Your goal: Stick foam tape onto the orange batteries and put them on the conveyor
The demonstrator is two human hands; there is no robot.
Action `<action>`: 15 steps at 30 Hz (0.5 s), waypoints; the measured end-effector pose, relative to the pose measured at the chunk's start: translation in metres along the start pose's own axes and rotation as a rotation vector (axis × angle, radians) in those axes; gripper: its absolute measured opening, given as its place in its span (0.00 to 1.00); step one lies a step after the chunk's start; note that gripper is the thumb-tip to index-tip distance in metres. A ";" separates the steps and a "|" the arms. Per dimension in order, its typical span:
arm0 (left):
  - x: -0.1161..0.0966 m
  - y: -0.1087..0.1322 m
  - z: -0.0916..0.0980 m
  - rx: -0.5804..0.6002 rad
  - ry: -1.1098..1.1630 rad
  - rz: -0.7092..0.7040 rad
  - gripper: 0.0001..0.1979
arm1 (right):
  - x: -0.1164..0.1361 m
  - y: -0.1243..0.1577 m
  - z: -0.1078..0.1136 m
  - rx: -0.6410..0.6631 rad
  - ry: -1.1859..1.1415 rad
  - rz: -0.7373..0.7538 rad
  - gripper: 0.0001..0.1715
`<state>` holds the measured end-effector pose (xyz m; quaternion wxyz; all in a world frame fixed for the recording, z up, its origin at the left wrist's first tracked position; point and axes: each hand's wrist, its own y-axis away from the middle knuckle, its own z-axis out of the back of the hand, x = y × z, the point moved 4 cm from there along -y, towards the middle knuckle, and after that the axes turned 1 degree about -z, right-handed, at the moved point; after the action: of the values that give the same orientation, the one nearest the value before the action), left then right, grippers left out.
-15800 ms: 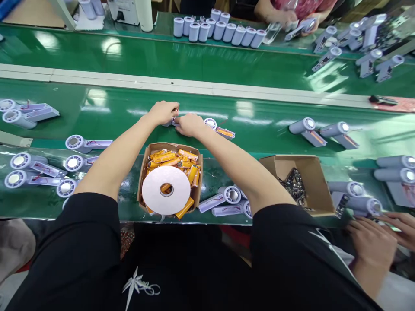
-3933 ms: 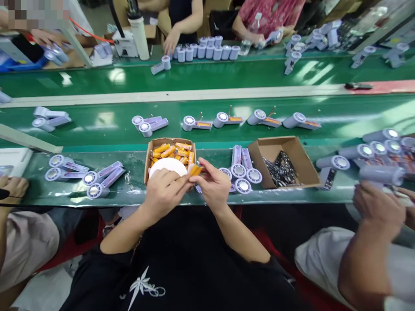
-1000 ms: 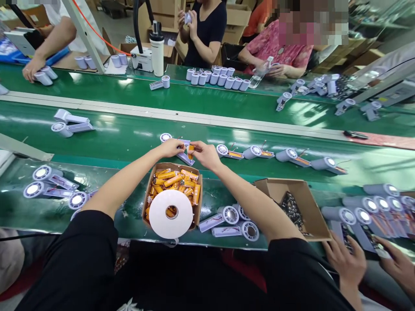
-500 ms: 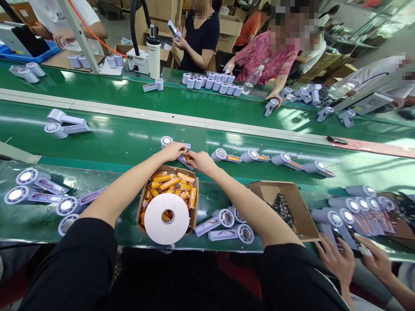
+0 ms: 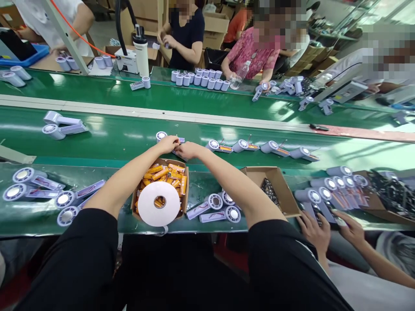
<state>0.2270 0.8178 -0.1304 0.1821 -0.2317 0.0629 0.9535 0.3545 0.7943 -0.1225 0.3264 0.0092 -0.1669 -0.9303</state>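
Observation:
Both my hands meet over a lavender handheld fan (image 5: 161,136) with a round head, lying on the green conveyor belt. My left hand (image 5: 169,144) is closed, its fingertips pinched at the fan's handle. Close beside it, my right hand (image 5: 188,150) curls its fingers onto the same handle; a handle end shows beneath them. What lies between the fingertips is mostly hidden. Nearer to me stands a cardboard box (image 5: 184,203) of orange wrapped batteries (image 5: 160,173), with a white tape roll (image 5: 145,203) resting on its front.
Fans with orange batteries in their handles (image 5: 249,147) line the belt to the right. More fans lie on the near ledge (image 5: 210,207) and at left (image 5: 24,175). A carton of small dark parts (image 5: 251,172) stands right, beside a co-worker's hands (image 5: 316,231). Co-workers sit across the belt.
The view has shifted, so most things appear further left and higher. My hands stay at the same fan; the orange seen under my right fingers is now covered.

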 end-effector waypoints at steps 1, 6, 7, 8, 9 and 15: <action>-0.006 0.011 0.007 -0.027 -0.005 0.013 0.13 | -0.003 0.004 0.003 -0.004 -0.004 0.001 0.23; -0.027 0.140 0.035 -0.164 0.013 -0.232 0.18 | -0.019 0.035 -0.004 -0.119 -0.024 -0.056 0.29; -0.030 0.173 0.035 -0.086 0.012 -0.334 0.18 | -0.020 0.041 -0.009 -0.132 -0.031 -0.055 0.29; -0.031 0.204 0.032 0.018 -0.018 -0.413 0.22 | -0.020 0.047 -0.014 -0.141 -0.036 -0.052 0.28; -0.031 0.232 0.030 0.088 -0.066 -0.441 0.28 | -0.020 0.051 -0.018 -0.149 -0.040 -0.054 0.29; -0.036 0.294 0.026 0.202 -0.250 -0.445 0.50 | -0.006 0.058 -0.030 -0.162 -0.016 -0.138 0.34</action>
<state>0.1345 0.5393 -0.0803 0.4158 -0.1013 0.0820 0.9001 0.3975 0.7465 -0.1328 0.2599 -0.0133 -0.0926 -0.9611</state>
